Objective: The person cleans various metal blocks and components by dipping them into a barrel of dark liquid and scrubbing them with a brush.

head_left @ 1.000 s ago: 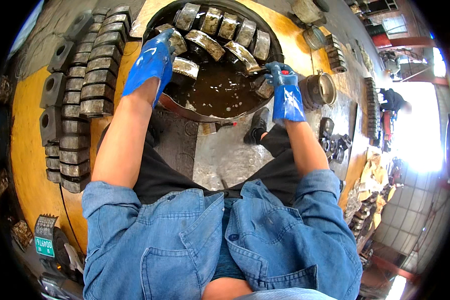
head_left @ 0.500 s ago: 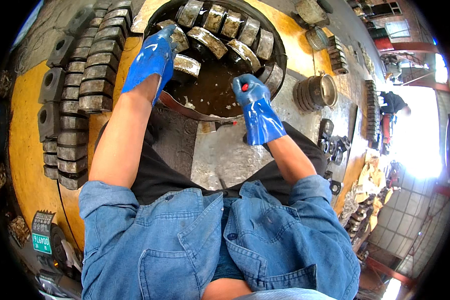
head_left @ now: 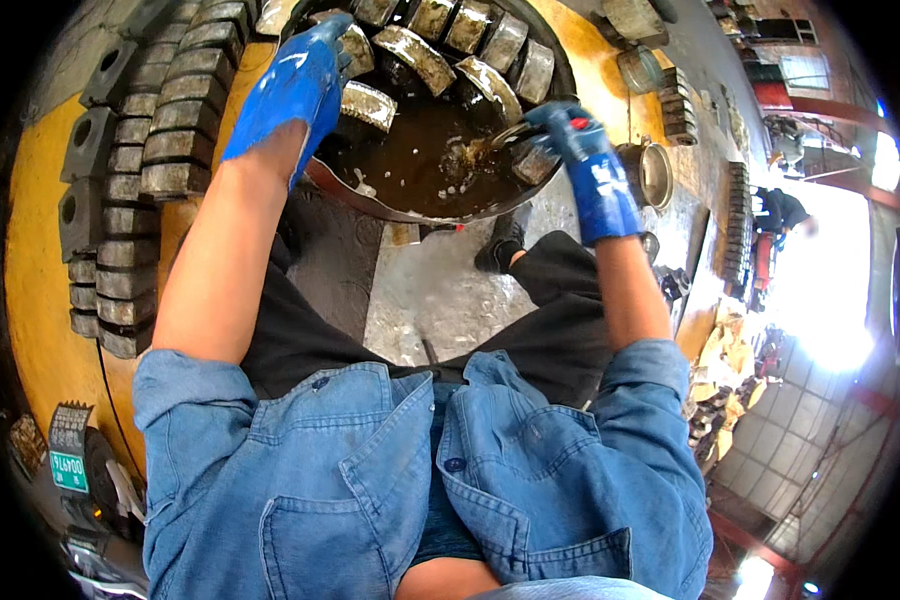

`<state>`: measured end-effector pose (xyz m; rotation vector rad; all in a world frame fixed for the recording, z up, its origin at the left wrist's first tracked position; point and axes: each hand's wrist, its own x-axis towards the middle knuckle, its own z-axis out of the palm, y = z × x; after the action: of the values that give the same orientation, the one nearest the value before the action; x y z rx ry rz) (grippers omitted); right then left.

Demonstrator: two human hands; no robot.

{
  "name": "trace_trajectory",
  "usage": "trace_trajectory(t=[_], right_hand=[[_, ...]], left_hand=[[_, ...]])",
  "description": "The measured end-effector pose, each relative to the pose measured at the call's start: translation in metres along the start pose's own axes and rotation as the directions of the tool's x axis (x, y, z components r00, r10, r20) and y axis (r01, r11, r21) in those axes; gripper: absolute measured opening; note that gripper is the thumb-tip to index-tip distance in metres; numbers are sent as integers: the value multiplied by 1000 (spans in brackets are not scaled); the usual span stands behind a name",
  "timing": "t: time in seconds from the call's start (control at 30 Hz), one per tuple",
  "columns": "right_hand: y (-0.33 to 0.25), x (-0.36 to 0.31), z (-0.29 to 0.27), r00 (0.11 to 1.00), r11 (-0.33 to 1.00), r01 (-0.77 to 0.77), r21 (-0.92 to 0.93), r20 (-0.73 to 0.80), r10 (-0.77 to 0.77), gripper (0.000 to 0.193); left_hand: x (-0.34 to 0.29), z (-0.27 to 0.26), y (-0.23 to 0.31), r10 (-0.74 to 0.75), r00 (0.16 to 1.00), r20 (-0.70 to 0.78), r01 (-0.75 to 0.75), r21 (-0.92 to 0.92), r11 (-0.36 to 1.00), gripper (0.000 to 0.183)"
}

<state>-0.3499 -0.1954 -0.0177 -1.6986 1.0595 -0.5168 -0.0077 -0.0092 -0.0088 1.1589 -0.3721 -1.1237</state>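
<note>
Both of my hands wear blue rubber gloves. My left hand is at the left side of a round tub, its fingers closed on a curved metal block; part of the grip is hidden. My right hand is closed around a tool whose red handle end shows at the fist. The tool's far part is blurred over the tub's right side, so its kind is unclear. Brown liquid fills the tub's bottom and splashes near the tool. Several more curved metal blocks stand along the tub's far side.
Long rows of metal blocks stand on a yellow surface to the left, beside blocks with round holes. Right of the tub are a ring-shaped metal part and a stack of blocks. Another person is far off at right.
My right hand has moved right and slightly up with the tool, and the liquid now splashes. My left hand stays by its block. The view has shifted, and a shoe now shows below the tub.
</note>
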Motion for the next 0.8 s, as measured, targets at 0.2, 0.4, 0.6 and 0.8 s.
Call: trace_trajectory(t=[0.2, 0.4, 0.6, 0.8], right_hand=[[1, 42, -39, 983, 924, -39, -380, -181, -33, 28], [20, 13, -6, 972, 790, -3, -613, -187, -141, 25], [15, -57, 56, 982, 738, 93, -668, -63, -181, 21], [37, -61, 30, 1000, 944, -26, -330, -21, 21, 17]], left_hand=[[-5, 18, 1, -1, 998, -56, 3, 28, 1000, 55], [-18, -1, 5, 70, 981, 183, -55, -84, 995, 21], [-25, -2, 6, 136, 980, 143, -107, -194, 975, 21], [-27, -5, 9, 130, 986, 101, -108, -201, 974, 24]])
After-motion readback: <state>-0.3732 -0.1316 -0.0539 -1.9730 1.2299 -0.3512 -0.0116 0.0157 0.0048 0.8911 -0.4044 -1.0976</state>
